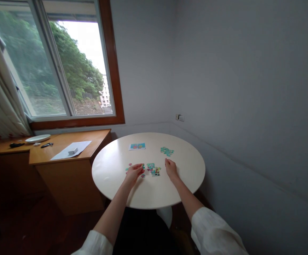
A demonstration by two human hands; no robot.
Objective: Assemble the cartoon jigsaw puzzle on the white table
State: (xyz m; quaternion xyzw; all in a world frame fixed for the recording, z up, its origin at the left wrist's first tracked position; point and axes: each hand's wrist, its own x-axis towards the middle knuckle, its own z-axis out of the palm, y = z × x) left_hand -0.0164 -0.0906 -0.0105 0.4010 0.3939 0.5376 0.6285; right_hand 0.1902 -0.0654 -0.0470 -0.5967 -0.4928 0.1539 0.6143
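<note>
The round white table (185, 177) is like a clock, with six nearest the person. It looks smooth and a bit shiny. Near the middle is a bright patch of puzzle pieces (154, 170), set close together. At one o'clock is a flat heap of green pieces (167, 151). At eleven o'clock lies a little blue picture card (138, 146).

The left hand (134, 172) is at nine o'clock from the patch, with loose pieces (143, 175) close around it. Its thumb and finger reach toward each other by a small piece, but I can't tell if they pinch it. The right hand (171, 167) is at three o'clock from the patch, fingers curled in. I can't tell if anything is inside.

Past the table at nine to ten o'clock is a brown wooden desk (98, 138). White paper (63, 152) lies on it, with a small white box (73, 151) on top. Farther left is a white plate (38, 138). The window (76, 67) at ten to eleven o'clock shows green trees, with a pale curtain (1, 88) beside it. Plain grey walls (236, 88) meet at one o'clock, near a socket (180, 117).
</note>
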